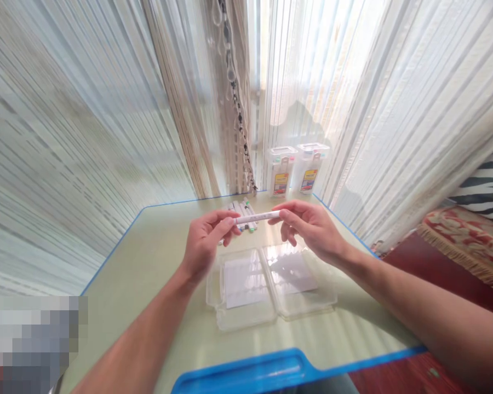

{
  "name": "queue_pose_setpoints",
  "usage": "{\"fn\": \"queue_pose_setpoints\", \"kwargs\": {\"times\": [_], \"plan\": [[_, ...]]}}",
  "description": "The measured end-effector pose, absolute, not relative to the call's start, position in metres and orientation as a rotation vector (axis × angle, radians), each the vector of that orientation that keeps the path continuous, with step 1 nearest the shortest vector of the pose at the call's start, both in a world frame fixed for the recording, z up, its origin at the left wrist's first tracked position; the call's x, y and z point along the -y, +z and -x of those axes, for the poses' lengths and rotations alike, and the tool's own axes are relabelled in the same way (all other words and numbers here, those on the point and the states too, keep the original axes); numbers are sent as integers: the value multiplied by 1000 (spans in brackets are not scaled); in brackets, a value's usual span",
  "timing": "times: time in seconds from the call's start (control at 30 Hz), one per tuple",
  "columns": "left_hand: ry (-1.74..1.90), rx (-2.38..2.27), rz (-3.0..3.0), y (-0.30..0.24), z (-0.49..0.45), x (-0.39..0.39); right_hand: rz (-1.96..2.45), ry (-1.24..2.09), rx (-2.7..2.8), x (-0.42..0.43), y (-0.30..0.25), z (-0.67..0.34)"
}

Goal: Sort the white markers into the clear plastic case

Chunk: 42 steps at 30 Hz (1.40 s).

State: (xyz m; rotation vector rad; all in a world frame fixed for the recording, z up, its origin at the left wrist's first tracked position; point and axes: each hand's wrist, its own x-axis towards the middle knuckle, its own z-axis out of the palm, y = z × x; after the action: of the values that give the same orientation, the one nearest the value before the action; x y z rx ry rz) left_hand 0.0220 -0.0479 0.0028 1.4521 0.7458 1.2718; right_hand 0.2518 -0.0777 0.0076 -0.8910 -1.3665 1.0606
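A white marker pen [258, 217] is held level above the table, one end in each hand. My left hand [207, 236] pinches its left end between thumb and fingers. At the other end, my right hand [306, 225] grips it the same way, fingers curled below. Behind the pen, several more markers [250, 210] with coloured ends lie on the table, partly hidden by my left fingers. Below my hands an opened clear plastic case [271, 313] lies flat, with a white sheet [246, 282] in its left half and another sheet [291, 271] in its right.
Two clear boxes of markers, a left one [281, 172] and a right one [312, 168], stand at the table's back edge. The pale green table [148, 262] has a blue rim and a blue front tray [246, 372]. String curtains [107, 109] hang close behind and beside it.
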Motion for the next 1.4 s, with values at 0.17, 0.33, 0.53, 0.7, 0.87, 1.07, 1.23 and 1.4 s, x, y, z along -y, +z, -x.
{"fn": "queue_pose_setpoints", "kwargs": {"times": [0.17,0.33,0.53,0.7,0.87,1.07,1.23,1.4], "plan": [[1238,-819,-1530,6,-25,52,914,1037,1403,79,7,-252],[1149,-929,-1580,8,-34,61,961,1025,1439,83,3,-250],[1110,-987,-1548,8,-40,64,943,1050,1404,85,1,-246],[1117,-940,-1513,8,-36,61,922,1119,1362,82,2,-248],[1161,-837,-1373,9,-33,56,857,1251,1216,78,3,-251],[1210,-798,-1225,10,-31,51,820,1289,1107,77,5,-252],[1242,-762,-1127,11,-27,49,804,1303,1075,76,5,-253],[1254,-707,-1088,11,-25,47,795,1309,1080,75,5,-254]]}}
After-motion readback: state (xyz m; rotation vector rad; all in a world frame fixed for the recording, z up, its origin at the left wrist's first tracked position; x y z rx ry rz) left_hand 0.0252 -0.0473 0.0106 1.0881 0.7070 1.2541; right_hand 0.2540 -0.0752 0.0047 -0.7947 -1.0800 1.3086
